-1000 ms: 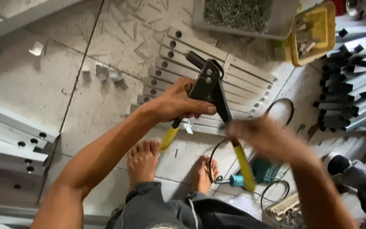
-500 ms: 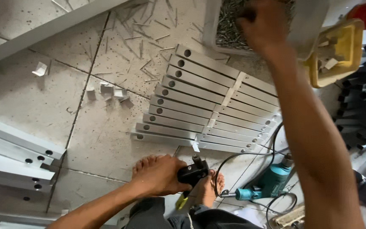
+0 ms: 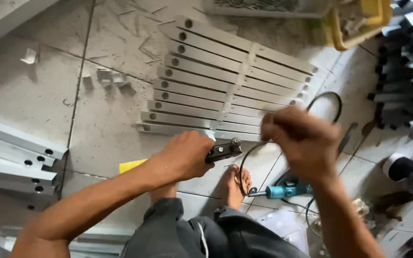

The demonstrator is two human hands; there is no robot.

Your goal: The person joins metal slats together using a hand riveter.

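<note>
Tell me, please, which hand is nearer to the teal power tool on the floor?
Right. The right hand hovers just above the teal power tool, closed and blurred. The left hand is farther left, gripping the black riveter.

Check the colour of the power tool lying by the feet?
Teal body with a metal nose; head view, the only one.

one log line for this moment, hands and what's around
left hand: grips rivet tool | right hand: raised, closed, contents unclear | floor: slat panel, teal drill
</note>
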